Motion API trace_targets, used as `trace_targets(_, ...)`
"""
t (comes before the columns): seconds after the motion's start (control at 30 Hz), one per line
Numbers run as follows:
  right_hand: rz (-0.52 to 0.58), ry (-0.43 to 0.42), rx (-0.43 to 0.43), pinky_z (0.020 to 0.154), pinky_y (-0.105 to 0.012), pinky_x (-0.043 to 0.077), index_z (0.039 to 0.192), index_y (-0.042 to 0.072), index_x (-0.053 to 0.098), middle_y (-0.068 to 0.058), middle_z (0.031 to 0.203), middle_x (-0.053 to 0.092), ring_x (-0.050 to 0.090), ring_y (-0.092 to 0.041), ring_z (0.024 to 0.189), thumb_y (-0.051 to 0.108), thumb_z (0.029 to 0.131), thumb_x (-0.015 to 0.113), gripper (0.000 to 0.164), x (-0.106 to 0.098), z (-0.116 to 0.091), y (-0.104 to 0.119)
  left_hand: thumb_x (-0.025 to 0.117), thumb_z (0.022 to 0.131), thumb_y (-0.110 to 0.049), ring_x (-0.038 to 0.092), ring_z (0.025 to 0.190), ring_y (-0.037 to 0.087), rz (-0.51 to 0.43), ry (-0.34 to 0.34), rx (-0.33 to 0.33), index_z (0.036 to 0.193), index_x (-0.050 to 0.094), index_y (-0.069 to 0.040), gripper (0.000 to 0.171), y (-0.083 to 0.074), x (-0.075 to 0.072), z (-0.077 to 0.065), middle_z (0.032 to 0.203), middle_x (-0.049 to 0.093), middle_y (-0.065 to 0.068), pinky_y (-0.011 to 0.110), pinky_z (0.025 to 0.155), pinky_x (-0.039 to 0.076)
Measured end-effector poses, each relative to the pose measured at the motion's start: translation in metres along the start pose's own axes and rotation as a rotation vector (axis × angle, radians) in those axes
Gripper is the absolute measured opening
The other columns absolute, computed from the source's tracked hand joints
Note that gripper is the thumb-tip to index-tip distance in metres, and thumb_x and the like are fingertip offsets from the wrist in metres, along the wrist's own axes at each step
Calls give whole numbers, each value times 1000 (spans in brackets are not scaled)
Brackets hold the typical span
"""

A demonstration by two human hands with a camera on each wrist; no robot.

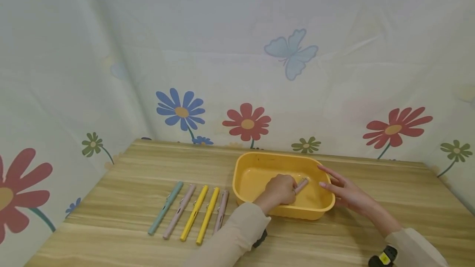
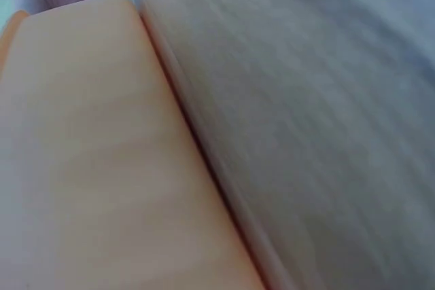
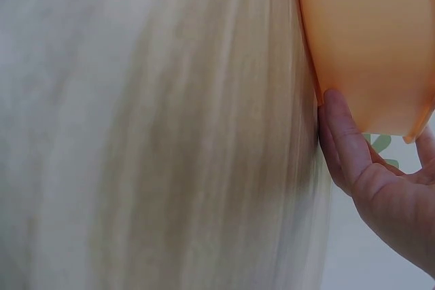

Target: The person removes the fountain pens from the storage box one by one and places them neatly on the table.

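Note:
My left hand reaches down inside the yellow plastic basin and grips a pale pink pen, whose clip end sticks out to the right past the fingers. The rest of that pen is hidden by the hand. At the basin's right end, my right hand holds the wall, with fingertips over the rim. In the right wrist view, fingers of this hand lie against the outer wall near its base. The left wrist view is mostly filled by the basin's outer side.
Left of the basin, several pens lie side by side on the wood-grain table: a teal pen, a pale pink pen, two yellow pens and a mauve pen. A flower-patterned curtain hangs behind the table.

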State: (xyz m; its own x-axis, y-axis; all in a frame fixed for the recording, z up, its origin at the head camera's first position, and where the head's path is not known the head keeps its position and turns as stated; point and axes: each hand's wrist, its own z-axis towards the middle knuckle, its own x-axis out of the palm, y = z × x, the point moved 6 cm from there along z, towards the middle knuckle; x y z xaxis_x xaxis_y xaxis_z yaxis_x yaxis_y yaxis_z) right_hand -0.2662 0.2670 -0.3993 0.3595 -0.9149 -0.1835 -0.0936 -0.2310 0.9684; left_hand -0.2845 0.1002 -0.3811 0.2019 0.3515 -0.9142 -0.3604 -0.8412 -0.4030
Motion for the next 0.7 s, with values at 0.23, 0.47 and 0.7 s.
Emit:
trace_targets(0.23,-11,10,4,86,-49,46,146,14,10,-32,145,-3,23,-52,126,25,94,50,67,0,-1,0,70,74,-8,50,53,10,-192,-6,-14,103,68,-12,30,7,-11,-1,83,62,-4,20,45,40)
trace_targets(0.47,-4,1,8,85,-47,48,146,14,11,-32,146,1,34,-46,123,25,93,50,67,-2,-1,-3,68,74,-3,54,53,13,-367,45,-48,110,63,-5,36,14,-24,-6,76,60,2,22,43,45)
trace_targets(0.7,-13,6,-1,85,-47,48,146,14,12,-33,145,2,37,-44,122,25,94,50,66,-1,-1,-3,69,74,-5,56,71,11,-387,41,-12,114,63,-7,40,22,-36,-9,82,62,0,23,56,48)
